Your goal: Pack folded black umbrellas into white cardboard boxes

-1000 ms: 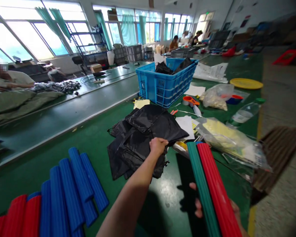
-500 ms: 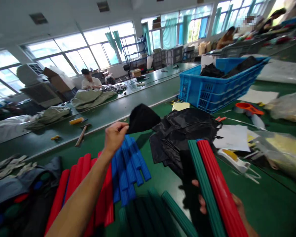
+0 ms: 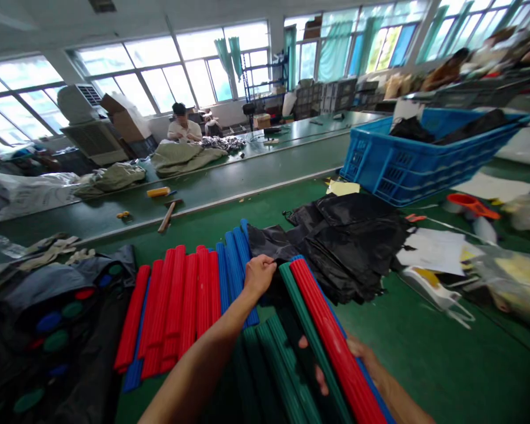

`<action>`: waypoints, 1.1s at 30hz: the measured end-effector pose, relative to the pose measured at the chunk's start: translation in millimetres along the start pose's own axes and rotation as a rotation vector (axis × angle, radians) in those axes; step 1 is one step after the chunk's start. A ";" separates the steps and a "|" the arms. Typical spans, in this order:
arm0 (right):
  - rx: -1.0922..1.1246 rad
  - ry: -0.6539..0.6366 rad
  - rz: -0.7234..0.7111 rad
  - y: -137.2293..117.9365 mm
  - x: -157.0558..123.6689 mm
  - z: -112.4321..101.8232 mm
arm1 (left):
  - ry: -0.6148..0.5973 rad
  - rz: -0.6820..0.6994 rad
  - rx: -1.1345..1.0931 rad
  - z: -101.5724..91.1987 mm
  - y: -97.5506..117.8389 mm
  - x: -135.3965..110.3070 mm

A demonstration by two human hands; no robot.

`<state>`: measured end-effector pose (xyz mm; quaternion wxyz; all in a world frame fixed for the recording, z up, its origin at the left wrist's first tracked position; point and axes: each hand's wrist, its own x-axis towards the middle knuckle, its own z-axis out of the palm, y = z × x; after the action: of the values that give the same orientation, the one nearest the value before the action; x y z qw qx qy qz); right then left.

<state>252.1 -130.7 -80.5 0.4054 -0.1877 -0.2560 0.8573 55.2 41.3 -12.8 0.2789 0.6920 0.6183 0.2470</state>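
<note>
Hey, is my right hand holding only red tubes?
No, the right hand holds a red tube, a green tube and a blue tube.

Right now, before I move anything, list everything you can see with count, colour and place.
Long work table: one, green, foreground
Loose ribbed tubes: many, red, blue and green, left to front centre
Dark fabric bag: one, dark grey, left, coloured ends showing inside
Flat fabric pouches: one pile, black, centre right
Slatted plastic crate: one, blue, right rear, holding black material
Paper sheet: at least one, white, right
Wooden-handled tool: one, brown, left rear
Teal curtains: several, teal, rear windows
Co-workers: several, some blurred, background
Held tube bundle: one, red, green and blue, right hand
Left hand: one, bare, pinching black fabric beside the bundle's upper end
Right hand: one, bare, grip around the bundle
</note>
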 end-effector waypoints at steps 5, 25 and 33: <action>-0.021 0.051 -0.012 2.7 -1.5 9.5 | 0.070 0.011 -0.022 -2.6 16.4 4.3; -0.015 0.146 0.059 -5.2 -16.0 -3.8 | -0.096 0.326 0.097 -2.3 21.5 13.3; -0.059 0.240 0.064 -13.1 6.7 1.5 | -0.209 0.586 0.131 18.5 33.0 -17.0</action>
<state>255.1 -118.8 -72.4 0.3997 -0.3089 -0.2248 0.8333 89.7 20.2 -3.2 0.2128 0.8789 0.3750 0.2041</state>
